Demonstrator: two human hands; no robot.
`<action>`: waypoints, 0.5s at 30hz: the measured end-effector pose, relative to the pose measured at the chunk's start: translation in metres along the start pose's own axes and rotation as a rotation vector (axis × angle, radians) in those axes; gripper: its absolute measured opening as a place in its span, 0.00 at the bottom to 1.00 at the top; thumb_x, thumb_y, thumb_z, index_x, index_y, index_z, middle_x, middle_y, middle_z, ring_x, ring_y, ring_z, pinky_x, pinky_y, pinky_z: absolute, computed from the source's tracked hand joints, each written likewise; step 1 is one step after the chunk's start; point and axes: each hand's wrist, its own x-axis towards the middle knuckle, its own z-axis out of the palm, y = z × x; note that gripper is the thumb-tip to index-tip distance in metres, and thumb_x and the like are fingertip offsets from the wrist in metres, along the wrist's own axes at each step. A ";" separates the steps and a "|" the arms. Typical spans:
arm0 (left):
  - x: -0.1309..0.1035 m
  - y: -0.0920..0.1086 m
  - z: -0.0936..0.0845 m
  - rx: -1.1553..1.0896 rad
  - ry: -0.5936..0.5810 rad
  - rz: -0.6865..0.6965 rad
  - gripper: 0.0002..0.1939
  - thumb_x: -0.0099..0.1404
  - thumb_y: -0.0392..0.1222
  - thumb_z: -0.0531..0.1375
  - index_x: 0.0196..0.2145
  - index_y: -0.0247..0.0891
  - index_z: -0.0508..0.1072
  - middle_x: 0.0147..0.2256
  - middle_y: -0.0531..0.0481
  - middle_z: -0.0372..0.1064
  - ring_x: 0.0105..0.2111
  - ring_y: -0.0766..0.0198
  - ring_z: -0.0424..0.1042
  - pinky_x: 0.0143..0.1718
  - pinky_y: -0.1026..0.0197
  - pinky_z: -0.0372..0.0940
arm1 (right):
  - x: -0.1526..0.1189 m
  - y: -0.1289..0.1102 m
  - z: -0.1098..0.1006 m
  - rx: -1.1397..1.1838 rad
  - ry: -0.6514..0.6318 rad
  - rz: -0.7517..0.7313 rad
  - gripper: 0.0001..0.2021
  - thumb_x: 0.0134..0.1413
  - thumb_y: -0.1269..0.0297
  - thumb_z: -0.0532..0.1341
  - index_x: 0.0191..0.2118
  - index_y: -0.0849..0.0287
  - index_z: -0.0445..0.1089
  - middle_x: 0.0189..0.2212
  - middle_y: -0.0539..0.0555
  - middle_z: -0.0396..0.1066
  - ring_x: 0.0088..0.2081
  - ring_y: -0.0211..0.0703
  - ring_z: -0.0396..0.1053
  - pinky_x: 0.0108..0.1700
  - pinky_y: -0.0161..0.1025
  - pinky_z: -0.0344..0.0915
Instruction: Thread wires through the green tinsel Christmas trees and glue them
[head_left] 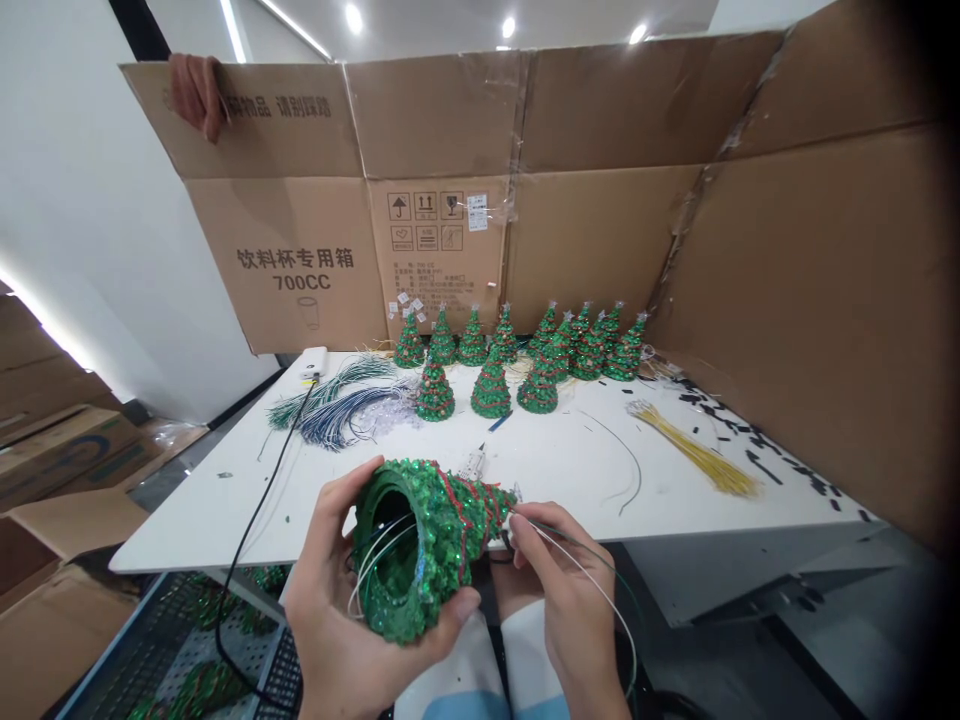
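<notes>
The fingers of my left hand [360, 630] are curled around the wide, open base of a green, glittery, cone-shaped tree with red strands [442, 540], thumb on the near side. My right hand [574, 590] has its thumb and fingertips closed on thin white and dark green wires [559, 545] right beside the tree's narrow tip. I have the tree on its side, over the near edge of the white table [420, 480], its hollow base facing left; loops of white and pale green wire [366, 570] hang at that opening (how far in they run, I cannot tell).

Beyond my hands a small white pointed object [474, 463] lies on the table. Farther back stand similar green trees [491, 388], upright, many topped with a pale star. Left of them spread dark green wires [337, 382] and dark blue wires [341, 415]; to their right are a yellow wire bundle [701, 455] and scattered short black pieces [750, 430].

Below the table's left side, a blue-grey plastic crate [120, 640] contains more green, red-strung decorations [206, 690]. Beside it sits an open brown cardboard box [67, 625]. Tall brown cardboard panels [442, 130] wall in the table's back and right.
</notes>
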 end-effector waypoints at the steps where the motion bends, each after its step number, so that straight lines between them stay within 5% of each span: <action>1: 0.000 0.000 0.000 -0.001 -0.002 -0.001 0.48 0.53 0.48 0.82 0.69 0.44 0.72 0.61 0.44 0.74 0.59 0.48 0.78 0.58 0.55 0.76 | 0.000 0.001 -0.001 0.011 -0.006 0.016 0.14 0.56 0.51 0.80 0.38 0.56 0.85 0.24 0.50 0.75 0.26 0.37 0.69 0.29 0.32 0.66; 15: -0.001 0.003 0.003 0.005 0.000 0.034 0.48 0.53 0.48 0.81 0.69 0.42 0.71 0.60 0.43 0.74 0.57 0.49 0.79 0.56 0.56 0.78 | 0.006 -0.005 0.009 0.140 0.055 0.009 0.12 0.49 0.54 0.82 0.32 0.55 0.86 0.26 0.50 0.72 0.25 0.34 0.62 0.27 0.32 0.61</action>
